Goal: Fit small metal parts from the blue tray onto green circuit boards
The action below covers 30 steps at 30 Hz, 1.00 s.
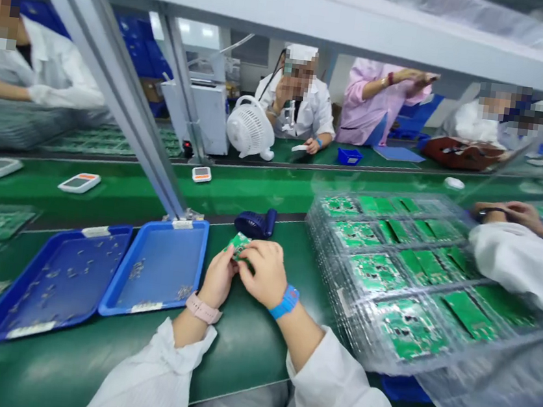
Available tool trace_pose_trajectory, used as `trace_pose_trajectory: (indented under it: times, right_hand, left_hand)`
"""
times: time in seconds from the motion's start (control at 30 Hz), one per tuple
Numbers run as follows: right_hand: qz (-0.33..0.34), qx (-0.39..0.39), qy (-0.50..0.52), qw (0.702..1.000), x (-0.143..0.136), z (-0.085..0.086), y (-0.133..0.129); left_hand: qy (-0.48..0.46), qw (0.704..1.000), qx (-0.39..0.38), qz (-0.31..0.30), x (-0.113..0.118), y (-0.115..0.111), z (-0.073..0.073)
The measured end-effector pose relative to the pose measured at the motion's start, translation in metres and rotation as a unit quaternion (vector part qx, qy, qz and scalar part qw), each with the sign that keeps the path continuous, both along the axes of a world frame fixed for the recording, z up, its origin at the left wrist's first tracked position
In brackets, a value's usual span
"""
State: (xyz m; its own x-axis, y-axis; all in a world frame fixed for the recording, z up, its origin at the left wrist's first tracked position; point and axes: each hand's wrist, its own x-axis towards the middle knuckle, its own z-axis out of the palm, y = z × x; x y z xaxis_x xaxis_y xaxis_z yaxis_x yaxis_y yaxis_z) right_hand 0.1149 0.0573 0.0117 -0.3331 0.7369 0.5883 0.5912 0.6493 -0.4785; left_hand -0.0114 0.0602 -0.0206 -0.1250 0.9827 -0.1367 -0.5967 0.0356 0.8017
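Circuit board, small and green, is above the green table, its long axis tilted from lower left to upper right. Right hand and left hand both grasp it, beside a blue tray.

Small green board mostly hidden behind hands.

Both hands, left hand and right hand, meet together, fingers curled closed.
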Motion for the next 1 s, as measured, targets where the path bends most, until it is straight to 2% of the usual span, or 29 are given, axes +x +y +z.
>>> trace_pose_trajectory:
  times: [0.07,0.13,0.2,0.27,0.43,0.63,0.87,0.93,1.0]
  right_hand:
    - [-0.028,-0.060,0.107,0.992,0.004,-0.001,0.005]
    - [-0.041,-0.145,0.193,0.970,0.007,-0.004,0.011]
    - [-0.021,-0.235,0.250,0.939,0.007,-0.009,0.015]
    - [0.006,-0.290,0.285,0.914,0.006,-0.013,0.018]
    - [0.026,-0.317,0.330,0.889,0.003,-0.012,0.017]
    - [0.055,-0.358,0.380,0.851,0.004,-0.011,0.019]
    - [0.010,-0.319,0.395,0.861,0.010,-0.014,0.029]
    - [-0.001,-0.308,0.376,0.874,0.012,-0.016,0.031]
    - [-0.028,-0.277,0.324,0.904,0.014,-0.014,0.030]
  left_hand:
    - [0.002,1.000,-0.006,-0.002,-0.002,0.002,0.000]
    - [0.001,1.000,-0.009,-0.003,-0.003,0.003,-0.001]
    - [-0.003,1.000,-0.008,0.009,-0.004,0.004,-0.004]
    - [-0.003,1.000,-0.007,0.019,-0.004,0.004,-0.007]
    - [-0.001,1.000,0.009,0.010,-0.003,0.005,-0.011]
    - [0.007,1.000,0.017,-0.003,-0.003,0.003,-0.006]
    - [0.084,0.994,0.023,-0.059,-0.004,-0.003,0.001]
    - [0.110,0.991,0.019,-0.075,-0.004,-0.003,0.001]
    - [0.130,0.988,0.012,-0.079,-0.003,-0.001,0.000]
